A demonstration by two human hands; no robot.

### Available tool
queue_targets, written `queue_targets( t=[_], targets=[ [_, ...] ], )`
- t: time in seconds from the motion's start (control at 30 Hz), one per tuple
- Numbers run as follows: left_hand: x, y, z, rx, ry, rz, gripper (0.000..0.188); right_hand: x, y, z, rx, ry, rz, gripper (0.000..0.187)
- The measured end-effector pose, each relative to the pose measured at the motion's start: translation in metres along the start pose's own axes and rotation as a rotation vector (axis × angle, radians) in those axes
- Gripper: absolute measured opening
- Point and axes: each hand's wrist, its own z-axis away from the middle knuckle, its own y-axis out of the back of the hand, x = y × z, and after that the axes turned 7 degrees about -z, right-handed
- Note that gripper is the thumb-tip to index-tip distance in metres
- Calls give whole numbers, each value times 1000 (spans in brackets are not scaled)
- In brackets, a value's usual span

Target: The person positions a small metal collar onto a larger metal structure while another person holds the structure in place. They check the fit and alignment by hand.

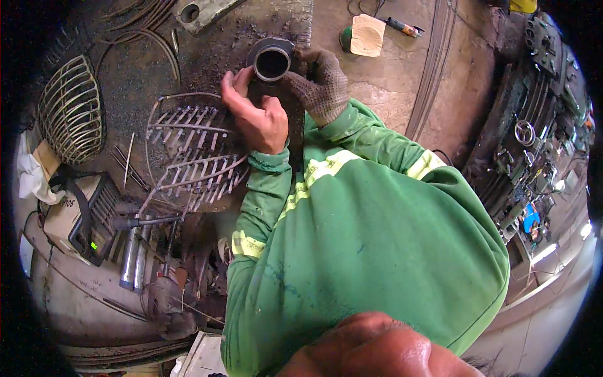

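Pipe's point(272, 61) lower length behind hands

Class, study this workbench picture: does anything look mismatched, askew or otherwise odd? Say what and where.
The hands are mismatched: the right hand wears a knitted work glove, while the left hand is bare, though both grip the same short metal pipe piece. Dark metal grit is scattered over the bench around it.

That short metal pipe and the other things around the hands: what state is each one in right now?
Metal pipe: open end facing the camera, held by both hands.
Left hand: bare, fingers on the pipe's rim.
Right hand: gloved, gripping the pipe's side.
Wire grille: lying flat on the workbench.
Wire basket: lying on its side.
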Motion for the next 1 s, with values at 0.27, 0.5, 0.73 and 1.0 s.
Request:
queue_targets(
  t=[0.27,0.5,0.73,1.0],
  targets=[
    [-2,0,-1,-2,-13,-7,72,-6,1,0,-11,-56,-6,51],
    [0,-1,-3,1,-15,-14,72,-3,1,-2,-2,-11,-29,50],
    [2,-1,-5,-22,34,64,74,-2,1,-4,3,-46,-58,50],
    [2,-1,-5,-23,33,48,74,7,1,-6,3,11,-59,48]
  ],
)
